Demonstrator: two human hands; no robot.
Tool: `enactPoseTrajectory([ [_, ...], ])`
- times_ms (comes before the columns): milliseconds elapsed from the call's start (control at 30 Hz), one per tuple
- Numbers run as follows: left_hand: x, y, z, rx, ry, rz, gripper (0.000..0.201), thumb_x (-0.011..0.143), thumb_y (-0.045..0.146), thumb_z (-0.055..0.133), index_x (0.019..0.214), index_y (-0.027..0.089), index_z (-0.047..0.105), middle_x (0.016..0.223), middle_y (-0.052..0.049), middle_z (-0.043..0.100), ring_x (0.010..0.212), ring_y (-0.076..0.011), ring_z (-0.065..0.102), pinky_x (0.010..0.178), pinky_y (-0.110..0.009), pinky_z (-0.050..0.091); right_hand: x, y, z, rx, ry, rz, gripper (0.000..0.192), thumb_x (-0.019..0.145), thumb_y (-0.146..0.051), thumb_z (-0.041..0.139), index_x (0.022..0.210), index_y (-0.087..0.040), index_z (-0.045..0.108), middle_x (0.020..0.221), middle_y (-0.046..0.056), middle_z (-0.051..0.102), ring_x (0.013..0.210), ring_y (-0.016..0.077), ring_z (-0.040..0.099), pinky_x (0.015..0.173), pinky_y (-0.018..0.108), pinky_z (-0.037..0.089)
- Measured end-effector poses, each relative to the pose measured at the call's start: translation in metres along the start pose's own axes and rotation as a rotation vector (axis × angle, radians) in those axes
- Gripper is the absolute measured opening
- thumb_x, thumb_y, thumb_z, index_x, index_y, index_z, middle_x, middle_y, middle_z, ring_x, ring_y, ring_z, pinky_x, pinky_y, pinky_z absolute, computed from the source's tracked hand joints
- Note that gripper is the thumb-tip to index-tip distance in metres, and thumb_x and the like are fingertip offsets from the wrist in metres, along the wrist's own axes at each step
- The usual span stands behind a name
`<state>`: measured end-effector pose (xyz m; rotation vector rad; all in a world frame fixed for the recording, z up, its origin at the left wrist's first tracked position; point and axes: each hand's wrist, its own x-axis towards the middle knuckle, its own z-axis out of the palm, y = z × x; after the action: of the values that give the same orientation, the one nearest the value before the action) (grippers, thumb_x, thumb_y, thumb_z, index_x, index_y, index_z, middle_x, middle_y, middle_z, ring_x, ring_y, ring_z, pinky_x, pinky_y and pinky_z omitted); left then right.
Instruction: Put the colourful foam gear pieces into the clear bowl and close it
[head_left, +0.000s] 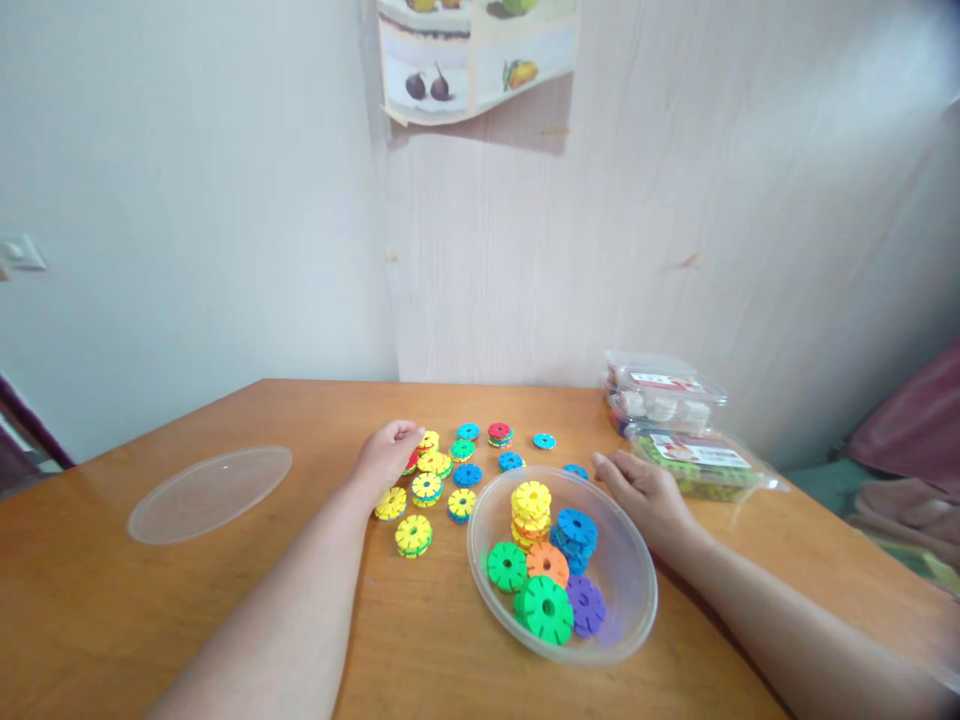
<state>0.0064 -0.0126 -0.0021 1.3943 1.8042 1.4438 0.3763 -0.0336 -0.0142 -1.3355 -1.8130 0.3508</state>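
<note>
My left hand (388, 452) is at the left side of a group of notched plastic discs, its fingers curled beside a yellow disc (428, 440) and a partly covered red disc (410, 462). What lies inside those fingers is hidden. Close by are short stacks of yellow discs (413, 536), blue discs (467, 475) and a red-topped stack (500, 433). My right hand (643, 492) rests loosely closed by the rim of a clear plastic bowl (637, 600), with no object visible in it. Inside the bowl sit yellow (531, 500), blue (576, 530), green (546, 610), orange (547, 565) and purple discs (587, 606).
A translucent oval lid (214, 495) lies on the wooden table (247, 420) at the left. Clear food boxes (664, 392) stand at the back right, one with green contents (697, 462) nearer my right hand. A fruit poster (480, 60) hangs on the wall behind.
</note>
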Motion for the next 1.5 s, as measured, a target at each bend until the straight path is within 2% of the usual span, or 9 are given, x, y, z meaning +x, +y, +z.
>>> enactPoseTrajectory([
  [200, 0.001, 0.002, -0.004, 0.055, 0.070, 0.018, 0.027, 0.076, 0.041, 0.060, 0.090, 0.020, 0.070, 0.095, -0.006, 0.074, 0.091, -0.0228, 0.066, 0.081, -0.032, 0.047, 0.007, 0.006, -0.003, 0.033, 0.015, 0.025, 0.048, 0.093, -0.055, 0.042, 0.068, -0.019, 0.061, 0.068, 0.004, 0.064, 0.070, 0.0195, 0.060, 0.064, 0.030, 0.042],
  [467, -0.004, 0.019, -0.009, 0.068, 0.172, 0.101, 0.029, 0.077, 0.043, 0.060, 0.089, 0.020, 0.070, 0.093, -0.005, 0.073, 0.090, -0.0223, 0.064, 0.082, -0.031, 0.046, 0.008, 0.012, 0.010, 0.090, -0.070, 0.082, 0.051, 0.091, -0.059, 0.042, 0.061, -0.020, 0.054, 0.055, 0.001, 0.054, 0.056, 0.0163, 0.052, 0.051, 0.028, 0.035],
  [700, -0.006, 0.026, -0.008, 0.017, 0.163, 0.097, 0.033, 0.076, 0.044, 0.060, 0.094, 0.017, 0.069, 0.100, -0.007, 0.072, 0.096, -0.0224, 0.064, 0.087, -0.032, 0.045, 0.012, 0.020, 0.014, 0.126, -0.093, 0.064, 0.050, 0.091, -0.058, 0.042, 0.063, -0.020, 0.056, 0.057, 0.000, 0.055, 0.058, 0.0164, 0.051, 0.053, 0.028, 0.034],
  [833, -0.006, 0.034, -0.007, 0.027, 0.104, 0.092, 0.035, 0.072, 0.044, 0.062, 0.092, 0.016, 0.069, 0.093, -0.008, 0.072, 0.087, -0.0222, 0.064, 0.078, -0.032, 0.047, 0.015, 0.021, 0.015, 0.139, -0.098, 0.058, 0.048, 0.091, -0.057, 0.042, 0.064, -0.019, 0.057, 0.059, 0.000, 0.056, 0.060, 0.0164, 0.051, 0.055, 0.028, 0.034],
  [933, -0.006, 0.042, -0.007, 0.048, 0.006, 0.097, 0.037, 0.069, 0.047, 0.065, 0.088, 0.016, 0.069, 0.082, -0.006, 0.071, 0.077, -0.0212, 0.063, 0.069, -0.030, 0.046, 0.016, 0.021, 0.016, 0.134, -0.103, 0.053, 0.048, 0.090, -0.057, 0.041, 0.064, -0.020, 0.056, 0.057, 0.000, 0.054, 0.059, 0.0163, 0.050, 0.055, 0.028, 0.034],
  [1067, -0.012, 0.051, -0.019, 0.163, -0.092, 0.161, 0.034, 0.069, 0.048, 0.066, 0.083, 0.017, 0.070, 0.078, -0.004, 0.070, 0.072, -0.0191, 0.060, 0.065, -0.028, 0.043, 0.017, 0.020, 0.017, 0.111, -0.112, 0.044, 0.048, 0.090, -0.057, 0.039, 0.064, -0.020, 0.055, 0.057, 0.000, 0.052, 0.058, 0.0158, 0.048, 0.054, 0.028, 0.033],
  [1200, -0.026, 0.053, -0.041, 0.213, -0.243, 0.159, 0.036, 0.068, 0.050, 0.069, 0.083, 0.018, 0.071, 0.082, -0.004, 0.072, 0.076, -0.0198, 0.062, 0.069, -0.028, 0.045, 0.019, 0.021, 0.018, 0.093, -0.106, 0.037, 0.048, 0.090, -0.057, 0.038, 0.063, -0.020, 0.054, 0.057, 0.000, 0.053, 0.058, 0.0157, 0.050, 0.054, 0.028, 0.033],
  [1300, -0.036, 0.049, -0.055, 0.223, -0.289, 0.143, 0.039, 0.068, 0.052, 0.071, 0.087, 0.018, 0.072, 0.088, -0.005, 0.073, 0.083, -0.0215, 0.064, 0.076, -0.030, 0.046, 0.019, 0.020, 0.018, 0.078, -0.112, 0.038, 0.048, 0.090, -0.056, 0.039, 0.063, -0.020, 0.055, 0.057, 0.000, 0.054, 0.058, 0.0153, 0.050, 0.054, 0.028, 0.032],
  [1500, -0.043, 0.043, -0.062, 0.263, -0.389, 0.105, 0.040, 0.064, 0.051, 0.072, 0.087, 0.018, 0.072, 0.089, -0.008, 0.074, 0.082, -0.0239, 0.066, 0.076, -0.033, 0.049, 0.019, 0.018, 0.016, 0.083, -0.123, 0.047, 0.047, 0.090, -0.054, 0.040, 0.061, -0.020, 0.055, 0.058, 0.000, 0.055, 0.059, 0.0160, 0.051, 0.055, 0.029, 0.032],
])
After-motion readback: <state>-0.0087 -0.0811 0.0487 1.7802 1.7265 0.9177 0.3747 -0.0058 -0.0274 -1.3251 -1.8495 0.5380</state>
